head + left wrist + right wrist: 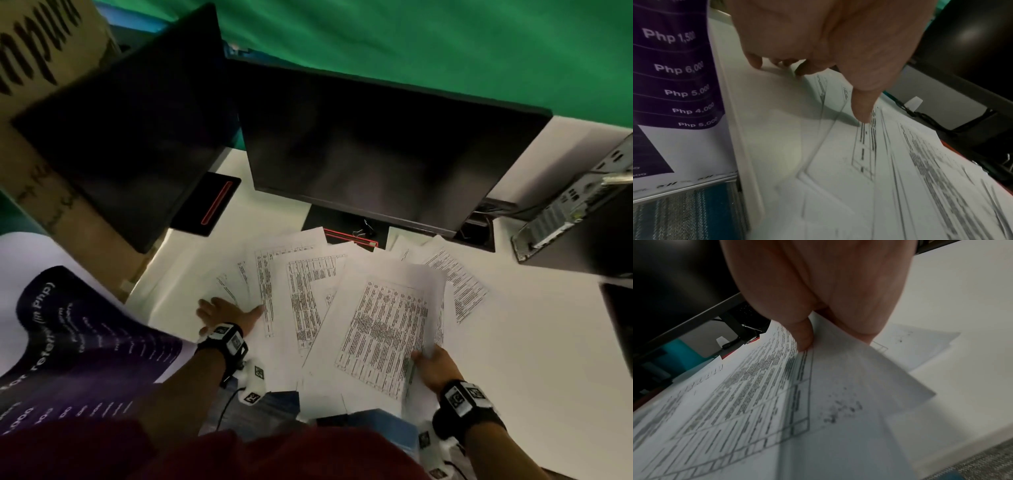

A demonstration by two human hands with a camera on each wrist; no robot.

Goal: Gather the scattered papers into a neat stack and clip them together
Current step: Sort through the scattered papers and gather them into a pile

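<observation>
Several printed sheets lie fanned across the white desk in front of the middle monitor. My right hand pinches the near right edge of the top sheets, thumb on the printed side, and lifts them slightly. My left hand lies flat with spread fingers on the left end of the fan; in the left wrist view its thumb touches a sheet. A black binder clip sits on the monitor base; it also shows small in the right wrist view.
Two dark monitors stand behind the papers. A computer tower lies at the right. A purple printed banner and a cardboard box are at the left. More sheets lie to the right.
</observation>
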